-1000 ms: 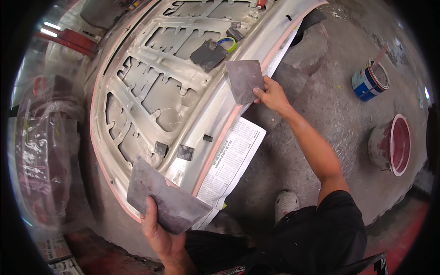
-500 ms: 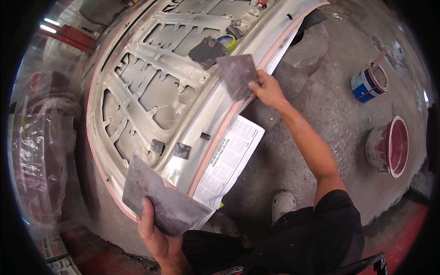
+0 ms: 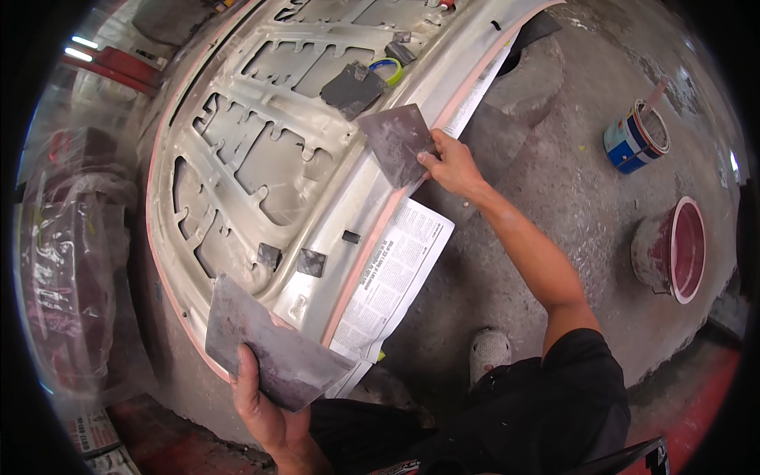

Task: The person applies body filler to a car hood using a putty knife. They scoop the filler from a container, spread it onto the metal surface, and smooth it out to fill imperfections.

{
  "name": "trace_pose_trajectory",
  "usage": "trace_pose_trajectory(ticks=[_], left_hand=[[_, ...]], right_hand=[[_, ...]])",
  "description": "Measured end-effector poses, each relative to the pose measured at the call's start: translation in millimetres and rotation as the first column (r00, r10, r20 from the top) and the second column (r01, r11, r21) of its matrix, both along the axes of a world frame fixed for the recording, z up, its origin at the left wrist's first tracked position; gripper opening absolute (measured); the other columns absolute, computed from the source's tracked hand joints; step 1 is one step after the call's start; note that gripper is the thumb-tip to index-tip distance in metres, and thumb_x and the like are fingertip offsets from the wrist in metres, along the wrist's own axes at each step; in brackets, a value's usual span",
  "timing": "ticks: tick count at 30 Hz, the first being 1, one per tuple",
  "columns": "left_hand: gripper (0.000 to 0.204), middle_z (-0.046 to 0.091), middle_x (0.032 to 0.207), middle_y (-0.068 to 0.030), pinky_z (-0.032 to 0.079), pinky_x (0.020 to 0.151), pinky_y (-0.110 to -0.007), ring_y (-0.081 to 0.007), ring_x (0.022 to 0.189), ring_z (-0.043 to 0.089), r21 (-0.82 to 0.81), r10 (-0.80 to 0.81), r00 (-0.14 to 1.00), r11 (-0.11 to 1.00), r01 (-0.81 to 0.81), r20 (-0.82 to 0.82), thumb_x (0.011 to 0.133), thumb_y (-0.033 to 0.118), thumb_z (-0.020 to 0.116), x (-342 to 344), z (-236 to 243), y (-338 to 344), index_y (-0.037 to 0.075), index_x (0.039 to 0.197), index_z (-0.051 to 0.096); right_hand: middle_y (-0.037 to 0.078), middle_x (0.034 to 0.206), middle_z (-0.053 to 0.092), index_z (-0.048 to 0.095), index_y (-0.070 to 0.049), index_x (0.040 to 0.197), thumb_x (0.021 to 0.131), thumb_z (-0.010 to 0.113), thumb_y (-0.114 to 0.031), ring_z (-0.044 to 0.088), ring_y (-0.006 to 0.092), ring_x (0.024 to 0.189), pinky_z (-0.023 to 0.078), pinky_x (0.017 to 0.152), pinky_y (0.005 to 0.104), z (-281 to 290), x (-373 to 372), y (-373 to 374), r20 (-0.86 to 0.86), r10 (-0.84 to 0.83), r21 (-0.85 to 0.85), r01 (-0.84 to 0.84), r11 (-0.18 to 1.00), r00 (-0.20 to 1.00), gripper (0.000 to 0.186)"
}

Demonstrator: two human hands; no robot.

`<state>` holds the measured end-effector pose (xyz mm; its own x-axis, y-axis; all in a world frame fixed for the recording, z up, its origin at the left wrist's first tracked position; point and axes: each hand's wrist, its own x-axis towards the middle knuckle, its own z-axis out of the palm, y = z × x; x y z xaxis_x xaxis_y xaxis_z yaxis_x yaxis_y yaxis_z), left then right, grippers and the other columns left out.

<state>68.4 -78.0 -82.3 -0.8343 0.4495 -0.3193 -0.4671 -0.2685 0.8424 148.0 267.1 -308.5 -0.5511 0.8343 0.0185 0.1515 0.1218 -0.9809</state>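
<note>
My left hand [image 3: 267, 412], closed at the lower left, grips a large grey sheet of sandpaper [image 3: 273, 344] with pale smears, its thumb lying on the upper face. The sheet covers the near corner of a pale car hood [image 3: 317, 293], which lies with its ribbed inner side up. Farther off, my right hand [image 3: 455, 165] pinches a smaller, squarish sandpaper sheet [image 3: 396, 146] by its right edge. This piece is over the hood's right border; whether it touches the metal I cannot tell. Pink masking tape [image 3: 360, 269] and newspaper [image 3: 396, 265] line that border.
Dark sandpaper pieces [image 3: 352, 91] and a yellow-green tape roll [image 3: 389, 71] lie on the hood, with small dark squares [image 3: 311, 262] nearer me. On the concrete floor at right stand a blue-and-white can [image 3: 636, 138] and a reddish bucket [image 3: 673, 249]. Plastic-wrapped parts [image 3: 75, 261] are at left.
My right hand and its sandpaper have shifted slightly left and nearer to me. The left hand's sheet has moved a little left and down. Both grips stay the same.
</note>
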Motion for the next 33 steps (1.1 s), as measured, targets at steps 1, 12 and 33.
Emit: trace_pose_trajectory(ticks=[1,12,33], left_hand=[[0.042,0.059,0.118,-0.0139,0.049,0.093,-0.039,-0.0249,0.106,0.059,-0.003,-0.006,1.0,1.0,0.006,-0.003,0.098,0.021,0.054,0.4,-0.3,-0.8,0.0,0.133,0.044],[0.038,0.06,0.117,-0.0128,0.049,0.092,-0.039,-0.0246,0.105,0.059,0.01,-0.065,0.998,0.998,0.066,-0.02,0.099,0.02,0.053,2.0,0.8,-1.0,0.001,0.131,0.047],[0.037,0.06,0.119,-0.011,0.049,0.093,-0.039,-0.0235,0.106,0.059,-0.005,-0.007,1.0,1.0,0.008,0.019,0.099,0.019,0.053,-0.4,0.2,-3.0,0.003,0.131,0.048]], right_hand=[[0.017,0.083,0.068,0.054,0.004,0.11,0.088,0.063,-0.01,0.068,0.0222,0.064,0.053,0.065,0.0349,4.3,2.2,4.1,0.014,-0.006,0.009,0.005,1.0,1.0,0.027],[0.014,0.085,0.069,0.055,0.003,0.115,0.089,0.061,-0.007,0.069,0.0177,0.066,0.054,0.063,0.0299,-6.3,10.8,7.5,-0.065,-0.061,-0.057,0.057,0.997,0.996,0.028],[0.017,0.089,0.068,0.054,0.003,0.112,0.089,0.06,-0.008,0.068,0.0203,0.065,0.054,0.065,0.0324,24.3,9.0,-5.4,0.07,-0.079,-0.082,0.084,0.993,0.994,0.026]])
